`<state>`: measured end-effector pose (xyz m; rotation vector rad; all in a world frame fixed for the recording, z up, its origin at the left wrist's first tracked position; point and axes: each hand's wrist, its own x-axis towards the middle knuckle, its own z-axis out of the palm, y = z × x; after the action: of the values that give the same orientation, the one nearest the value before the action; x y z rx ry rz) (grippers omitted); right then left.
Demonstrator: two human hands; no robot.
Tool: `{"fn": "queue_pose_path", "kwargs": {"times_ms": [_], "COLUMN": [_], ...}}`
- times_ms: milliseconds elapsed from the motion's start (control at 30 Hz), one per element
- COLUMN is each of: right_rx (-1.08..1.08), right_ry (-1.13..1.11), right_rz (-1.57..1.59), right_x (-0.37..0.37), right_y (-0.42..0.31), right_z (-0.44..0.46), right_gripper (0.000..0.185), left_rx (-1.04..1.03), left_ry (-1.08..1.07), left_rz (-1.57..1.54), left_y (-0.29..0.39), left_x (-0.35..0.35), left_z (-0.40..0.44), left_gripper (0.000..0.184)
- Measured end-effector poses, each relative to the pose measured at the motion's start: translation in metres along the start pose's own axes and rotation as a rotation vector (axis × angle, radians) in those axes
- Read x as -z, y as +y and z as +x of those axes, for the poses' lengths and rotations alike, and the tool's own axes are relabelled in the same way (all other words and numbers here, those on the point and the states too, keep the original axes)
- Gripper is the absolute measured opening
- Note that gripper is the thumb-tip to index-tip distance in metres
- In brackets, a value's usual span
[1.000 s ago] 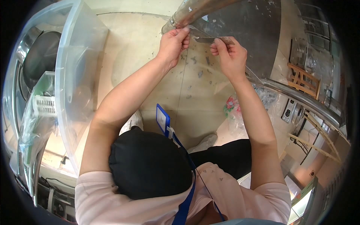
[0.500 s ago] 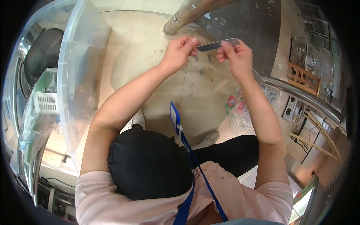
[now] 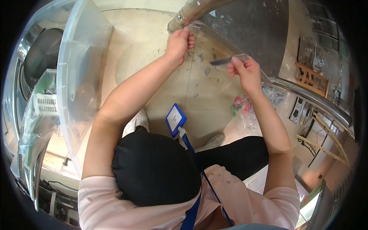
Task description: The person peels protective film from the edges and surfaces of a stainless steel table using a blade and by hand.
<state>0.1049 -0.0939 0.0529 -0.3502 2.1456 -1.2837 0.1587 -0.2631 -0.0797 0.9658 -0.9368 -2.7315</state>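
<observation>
My right hand (image 3: 247,74) pinches a thin, flat, dark strip (image 3: 221,61) between thumb and fingers. The strip points left, is blurred by motion, and has a clearer end showing above the fingers. Up and to the left, my left hand (image 3: 178,46) is closed with its fingers curled, close to the foot of a metal pole (image 3: 188,16). What those fingers hold, if anything, is hidden. The two hands are apart. Small grey scraps (image 3: 207,71) lie on the tiled floor below them.
A large clear plastic bin (image 3: 69,76) stands on the left. A curved metal rail (image 3: 310,97) runs along the right, with a wooden rack (image 3: 311,79) beyond it. Crumpled clear plastic (image 3: 264,105) lies beside my right forearm. A blue-edged badge (image 3: 176,119) hangs in front of my knees.
Both hands were on the strip earlier. My left hand has let go and moved up and left towards the pole. My right hand has dropped slightly with the strip. The badge has turned.
</observation>
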Motion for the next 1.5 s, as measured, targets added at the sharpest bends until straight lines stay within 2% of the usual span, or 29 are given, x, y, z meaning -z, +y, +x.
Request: {"fn": "queue_pose_path", "kwargs": {"times_ms": [33,67,167,267,500,767,867,1067,1167,1267,1500], "right_rx": [0.052,0.093,0.176,0.202,0.246,0.280,0.373,0.357,0.373,0.394,0.404], "right_ry": [0.028,0.035,0.067,0.121,0.247,0.318,0.332,0.401,0.424,0.413,0.446], "right_rz": [-0.007,-0.015,0.005,0.096,0.083,0.123,0.119,0.125,0.096,0.218,0.225], "right_x": [-0.002,-0.005,-0.024,-0.044,-0.061,-0.071,-0.074,-0.075,-0.072,-0.077,-0.083], "right_y": [0.001,-0.002,-0.008,-0.001,-0.006,-0.005,-0.005,-0.008,-0.001,-0.001,-0.002], "right_z": [0.006,0.013,0.032,0.052,0.054,0.051,0.052,0.047,0.048,0.049,0.050], "right_gripper": [0.013,0.013,0.014,0.015,0.017,0.015,0.017,0.018,0.017,0.017,0.016], "left_rx": [0.050,0.094,0.113,0.134,0.069,0.029,0.003,-0.009,0.049,0.014,-0.014], "left_ry": [0.041,-0.026,-0.152,-0.339,-0.260,-0.194,-0.159,-0.267,-0.191,-0.185,-0.201], "left_rz": [-0.050,0.093,-0.051,-0.355,-0.471,-0.525,-0.593,-0.521,-0.497,-0.518,-0.512], "left_y": [-0.004,-0.008,0.000,0.004,0.006,0.003,0.005,0.006,0.010,0.009,0.009], "left_x": [0.008,0.017,0.008,0.008,-0.013,-0.022,-0.025,-0.024,-0.029,-0.028,-0.025], "left_z": [0.001,0.002,-0.025,-0.027,-0.013,-0.009,-0.012,-0.012,-0.017,-0.016,-0.013], "left_gripper": [0.024,0.020,0.019,0.022,0.013,0.010,0.010,0.013,0.012,0.012,0.012]}}
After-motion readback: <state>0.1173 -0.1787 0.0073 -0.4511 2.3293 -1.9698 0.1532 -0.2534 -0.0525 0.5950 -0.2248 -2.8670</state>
